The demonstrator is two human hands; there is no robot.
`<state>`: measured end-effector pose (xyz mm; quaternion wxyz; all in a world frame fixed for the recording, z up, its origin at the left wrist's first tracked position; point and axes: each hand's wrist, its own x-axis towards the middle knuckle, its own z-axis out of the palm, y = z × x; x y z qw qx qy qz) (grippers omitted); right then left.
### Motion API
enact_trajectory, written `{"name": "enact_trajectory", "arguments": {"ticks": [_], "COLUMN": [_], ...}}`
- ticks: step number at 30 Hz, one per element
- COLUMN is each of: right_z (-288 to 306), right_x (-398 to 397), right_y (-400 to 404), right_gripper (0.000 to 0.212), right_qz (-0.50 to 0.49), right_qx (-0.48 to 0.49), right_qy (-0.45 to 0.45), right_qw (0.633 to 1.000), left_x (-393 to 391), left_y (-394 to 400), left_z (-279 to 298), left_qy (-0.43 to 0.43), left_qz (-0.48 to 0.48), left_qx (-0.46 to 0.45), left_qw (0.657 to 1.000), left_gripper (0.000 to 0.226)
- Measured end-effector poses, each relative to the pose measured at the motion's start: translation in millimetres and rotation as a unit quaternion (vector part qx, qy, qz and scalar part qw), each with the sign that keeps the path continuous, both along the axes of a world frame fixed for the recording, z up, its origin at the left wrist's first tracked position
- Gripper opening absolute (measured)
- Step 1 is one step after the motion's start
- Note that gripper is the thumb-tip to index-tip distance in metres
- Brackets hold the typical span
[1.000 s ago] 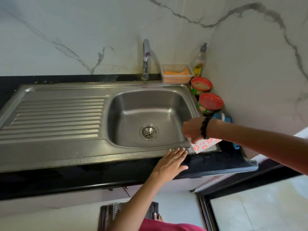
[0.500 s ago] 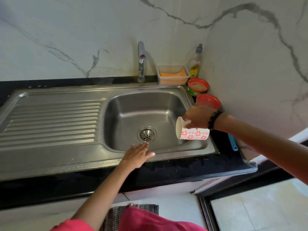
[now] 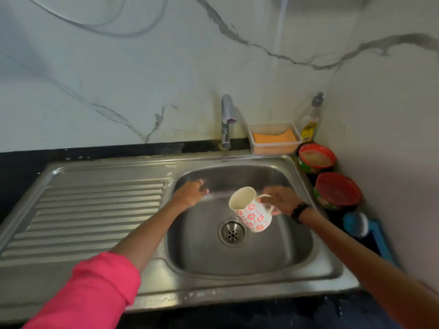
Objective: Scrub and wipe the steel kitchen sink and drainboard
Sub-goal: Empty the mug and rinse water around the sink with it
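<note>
While our right hand point(image 3: 280, 201) has its fingers point(image 3: 270, 208) curled through the handle of a flowered mug point(image 3: 251, 210), tipping it mouth-up and leftward above the drain point(image 3: 232, 232), our left hand point(image 3: 191, 193) reaches into the basin with fingers straight and relaxed, holding nothing, near or against the far left wall; blur keeps us from saying whether it touches the steel. The sink point(image 3: 327, 269) lies set into the dark table point(image 3: 261, 314), its bowl on the right and the ribbed drainboard point(image 3: 95, 214) stretching away to the left, both looking dry and bare of suds. Behind the rim stands the tap point(image 3: 226, 119), and beside it a clear tub with an orange sponge point(image 3: 274, 138), a soap bottle point(image 3: 310, 122) and two red-rimmed tubs point(image 3: 336, 190) in the corner. We judge the cleaning proper has hardly begun: no scrubber is in hand, no lather shows, and wetting, scrubbing and wiping of bowl and drainboard all seem left to do.
</note>
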<state>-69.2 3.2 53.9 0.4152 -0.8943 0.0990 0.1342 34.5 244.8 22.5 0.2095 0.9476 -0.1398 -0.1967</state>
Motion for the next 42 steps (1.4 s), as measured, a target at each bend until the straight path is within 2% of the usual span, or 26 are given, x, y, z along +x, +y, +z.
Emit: {"name": "enact_trajectory", "arguments": {"ticks": [1, 3, 5, 7, 10, 13, 15, 18, 20, 22, 24, 25, 31, 34, 37, 42], "right_z": [-11, -33, -50, -62, -75, -84, -85, -87, -85, -88, -91, -92, -91, -93, -96, -102], "right_x": [8, 19, 28, 38, 47, 58, 66, 80, 83, 88, 92, 92, 90, 91, 94, 99], "right_y": [3, 10, 21, 29, 39, 44, 43, 41, 42, 43, 43, 43, 43, 42, 43, 42], "right_gripper": [0.021, 0.017, 0.009, 0.005, 0.01, 0.015, 0.012, 0.027, 0.029, 0.03, 0.027, 0.024, 0.026, 0.024, 0.023, 0.048], "right_qz": [-0.06, -0.159, -0.207, -0.253, -0.292, -0.292, -0.288, -0.296, -0.307, -0.314, -0.325, -0.328, -0.294, -0.282, -0.285, -0.307], "right_qx": [0.084, 0.22, 0.313, 0.413, 0.521, 0.57, 0.558, 0.532, 0.525, 0.508, 0.504, 0.505, 0.489, 0.483, 0.482, 0.454], "right_qy": [0.015, 0.058, 0.081, 0.093, 0.11, 0.113, 0.099, 0.069, 0.051, 0.045, 0.035, 0.032, 0.019, 0.01, 0.008, 0.002], "right_qw": [0.995, 0.961, 0.923, 0.87, 0.794, 0.759, 0.772, 0.791, 0.792, 0.801, 0.799, 0.798, 0.821, 0.829, 0.828, 0.836], "left_x": [17, 47, 71, 90, 110, 133, 142, 151, 151, 154, 157, 159, 157, 155, 155, 156], "left_y": [-3, -12, -28, -48, -78, -101, -109, -117, -118, -116, -111, -108, -104, -104, -103, -102], "left_z": [3, 8, 14, 20, 25, 25, 25, 22, 19, 11, 5, 3, -11, -14, -14, -12], "left_qy": [-0.008, -0.024, -0.032, -0.032, -0.01, -0.006, -0.019, -0.016, 0.007, 0.068, 0.154, 0.186, 0.272, 0.279, 0.274, 0.276], "left_qz": [0.012, 0.032, 0.039, 0.03, 0.062, 0.1, 0.131, 0.193, 0.229, 0.291, 0.35, 0.363, 0.379, 0.374, 0.368, 0.363], "left_qx": [-0.015, -0.042, -0.066, -0.076, -0.119, -0.134, -0.149, -0.215, -0.263, -0.34, -0.405, -0.418, -0.482, -0.492, -0.482, -0.455], "left_qw": [1.0, 0.998, 0.997, 0.996, 0.991, 0.986, 0.98, 0.957, 0.937, 0.892, 0.831, 0.811, 0.742, 0.735, 0.747, 0.765], "left_gripper": [0.049, 0.043, 0.038, 0.034, 0.039, 0.039, 0.034, 0.031, 0.016, 0.009, 0.023, 0.029, 0.034, 0.034, 0.033, 0.036]}}
